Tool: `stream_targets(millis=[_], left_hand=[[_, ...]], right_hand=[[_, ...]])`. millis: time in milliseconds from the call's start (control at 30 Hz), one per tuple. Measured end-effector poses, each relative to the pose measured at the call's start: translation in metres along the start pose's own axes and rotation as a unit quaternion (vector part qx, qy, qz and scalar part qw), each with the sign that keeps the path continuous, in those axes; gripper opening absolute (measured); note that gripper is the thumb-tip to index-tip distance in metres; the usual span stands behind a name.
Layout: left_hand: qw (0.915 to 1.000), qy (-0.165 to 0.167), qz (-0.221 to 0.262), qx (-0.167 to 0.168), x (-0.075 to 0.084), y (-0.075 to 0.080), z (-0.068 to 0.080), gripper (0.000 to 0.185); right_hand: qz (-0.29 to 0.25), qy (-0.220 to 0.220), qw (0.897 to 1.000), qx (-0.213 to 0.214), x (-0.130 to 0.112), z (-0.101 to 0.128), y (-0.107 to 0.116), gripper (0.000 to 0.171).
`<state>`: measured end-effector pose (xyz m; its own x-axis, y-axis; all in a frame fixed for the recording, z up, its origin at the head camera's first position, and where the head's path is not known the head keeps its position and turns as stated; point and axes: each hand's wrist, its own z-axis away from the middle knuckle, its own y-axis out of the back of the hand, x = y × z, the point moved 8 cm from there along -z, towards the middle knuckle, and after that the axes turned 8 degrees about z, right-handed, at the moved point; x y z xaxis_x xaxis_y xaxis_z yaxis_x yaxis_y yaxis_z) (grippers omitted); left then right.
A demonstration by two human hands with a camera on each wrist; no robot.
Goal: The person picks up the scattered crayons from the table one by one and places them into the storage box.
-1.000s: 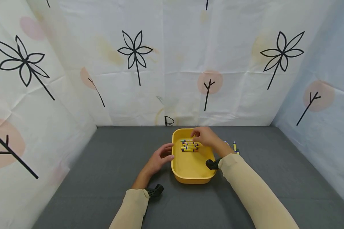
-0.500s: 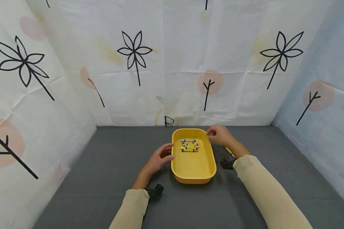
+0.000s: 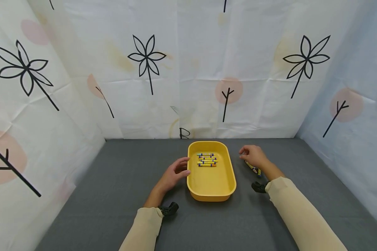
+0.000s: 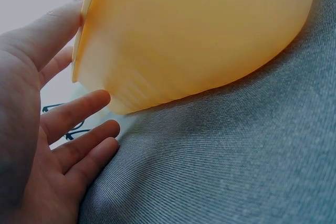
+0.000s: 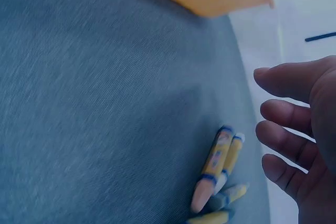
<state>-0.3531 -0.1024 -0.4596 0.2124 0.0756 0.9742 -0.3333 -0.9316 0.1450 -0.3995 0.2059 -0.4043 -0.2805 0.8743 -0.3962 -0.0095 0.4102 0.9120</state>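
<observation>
A yellow plastic tub (image 3: 212, 183) stands on the grey cloth with several yellow-wrapped crayons (image 3: 207, 160) lying side by side towards its far end. My left hand (image 3: 172, 175) is at the tub's left side, thumb and fingertips right at the rim, its fingers spread and relaxed. To the right of the tub, my right hand (image 3: 255, 157) hovers near several loose crayons (image 3: 251, 167), partly covered by it in the head view. In the right wrist view, a peach-tipped crayon (image 5: 214, 166) lies among others below my bent, parted fingers (image 5: 286, 116), which hold nothing.
The grey cloth (image 3: 138, 226) covers the table around the tub. White fabric (image 3: 194, 69) printed with flowers and trees hangs behind and along both sides. Each wrist carries a black device, such as the left wrist's band (image 3: 169, 209).
My right hand has moved from over the crayons in the tub, out past its right rim, to the loose crayons on the cloth. The left hand has stayed at the rim.
</observation>
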Motion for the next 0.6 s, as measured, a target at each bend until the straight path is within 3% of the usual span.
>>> stream_targets(millis=[333, 600], left_hand=[[0.9999, -0.007, -0.009, 0.007, 0.001, 0.001, 0.001, 0.052], [0.9999, 0.009, -0.001, -0.009, 0.015, -0.002, 0.005, 0.054]], right_hand=[[0.008, -0.04, 0.999, -0.019, 0.026, 0.01, -0.011, 0.017], [0.025, -0.041, 0.998, -0.038, 0.025, 0.012, -0.016, 0.021]])
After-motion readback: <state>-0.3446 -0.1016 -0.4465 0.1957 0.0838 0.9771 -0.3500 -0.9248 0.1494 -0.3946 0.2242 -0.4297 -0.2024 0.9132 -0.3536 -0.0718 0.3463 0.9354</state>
